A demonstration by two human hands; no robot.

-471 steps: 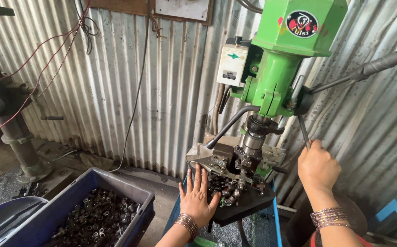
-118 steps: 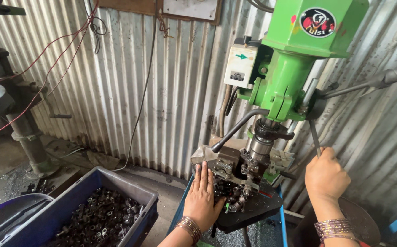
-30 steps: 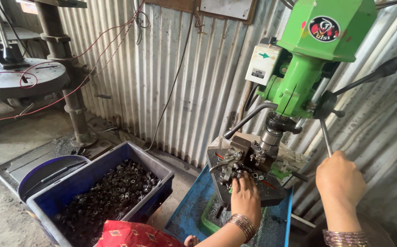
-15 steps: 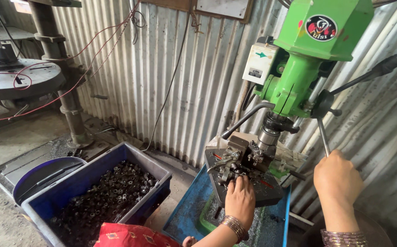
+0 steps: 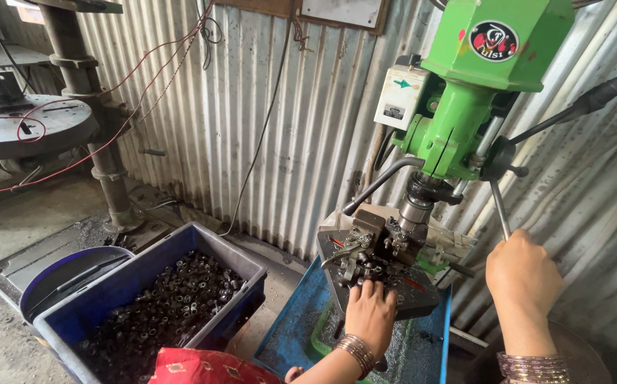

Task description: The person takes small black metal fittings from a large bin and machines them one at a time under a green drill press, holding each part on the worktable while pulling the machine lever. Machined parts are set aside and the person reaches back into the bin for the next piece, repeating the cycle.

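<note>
Since half a second ago, left hand (image 5: pixel 369 313) slid up onto the clamp jig (image 5: pixel 374 249) under the green drill press (image 5: pixel 479 92), fingers resting loosely there. Right hand (image 5: pixel 523 279) stays fisted around the feed lever (image 5: pixel 500 210). Blue crate (image 5: pixel 248 263) sits left.

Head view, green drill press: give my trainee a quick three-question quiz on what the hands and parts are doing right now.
1. True or false: the right hand grips the feed lever of the drill press.
2. Where does the left hand rest? A) in the blue crate, B) at the front of the fixture on the drill table, C) on the switch box.
3. What fills the blue crate?

Key: 1 true. 2 B, at the fixture. 3 Small dark metal parts.
</note>
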